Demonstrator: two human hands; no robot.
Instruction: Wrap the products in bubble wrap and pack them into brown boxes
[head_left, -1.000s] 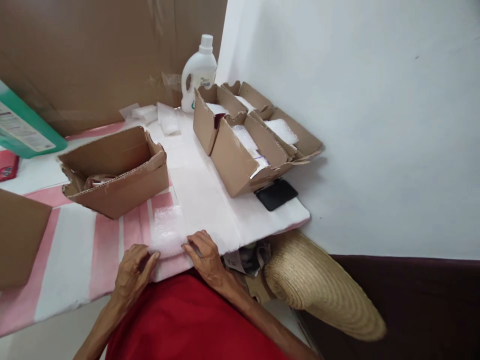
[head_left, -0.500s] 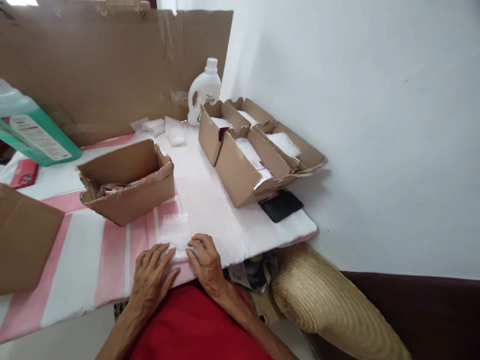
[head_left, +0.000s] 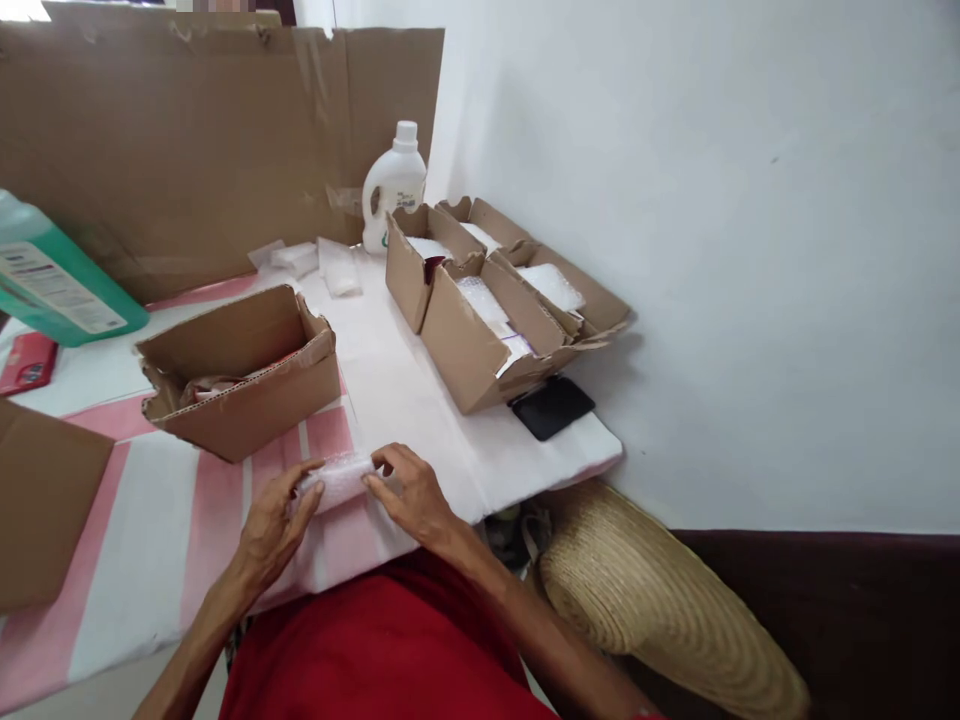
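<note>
A clear bubble wrap roll (head_left: 343, 484) lies between my two hands near the front edge of the table. My left hand (head_left: 276, 515) grips its left end, thumb in front and fingers behind. At its right end my right hand (head_left: 409, 494) pinches it between thumb and fingers. Whatever the wrap may enclose cannot be made out. Just beyond stands an open cardboard box (head_left: 247, 410) with some reddish and brownish items low inside.
Several cardboard boxes (head_left: 465, 350) with bubble-wrapped items stand at the right, beside a black flat object (head_left: 553, 407). Behind are a white jug (head_left: 396, 185) and flat clear pouches (head_left: 339, 268). A green liquid bottle (head_left: 64, 270) and red phone-like object (head_left: 28, 362) are left.
The bubble wrap that lay partly flat beyond my hands is now rolled up and held at both ends. My hands have moved slightly apart. The view has shifted a little.
</note>
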